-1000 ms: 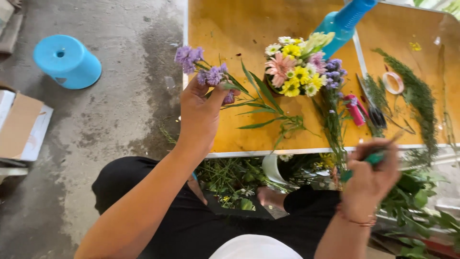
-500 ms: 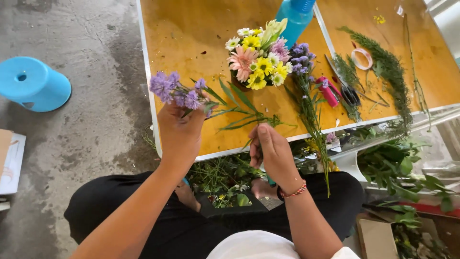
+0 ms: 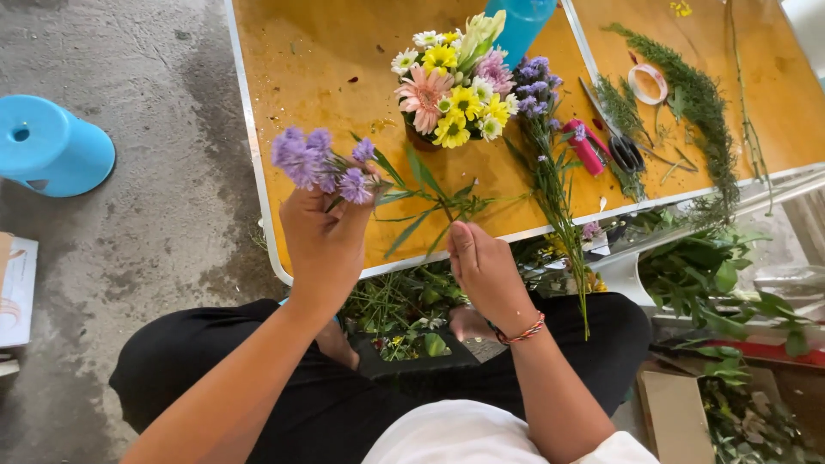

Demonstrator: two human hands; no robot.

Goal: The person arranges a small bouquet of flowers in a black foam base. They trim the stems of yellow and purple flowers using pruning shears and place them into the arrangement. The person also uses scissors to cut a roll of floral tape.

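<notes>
1. Blue plastic stool (image 3: pixel 50 146) far left on the concrete floor, well apart from the desk (image 3: pixel 318 77).
2. Left hand (image 3: pixel 325 245) clamped on a bunch of purple flowers (image 3: pixel 320 161), held over the desk's near edge; leafy stems (image 3: pixel 430 202) run right.
3. Right hand (image 3: pixel 485 273) fingers pinched together at the stem ends, just below the desk edge.
4. Mixed bouquet (image 3: pixel 455 86) stands on the desk behind.
5. Scissors (image 3: pixel 614 142) and pink tool (image 3: pixel 586 148) further right, beside green sprigs (image 3: pixel 700 103).
</notes>
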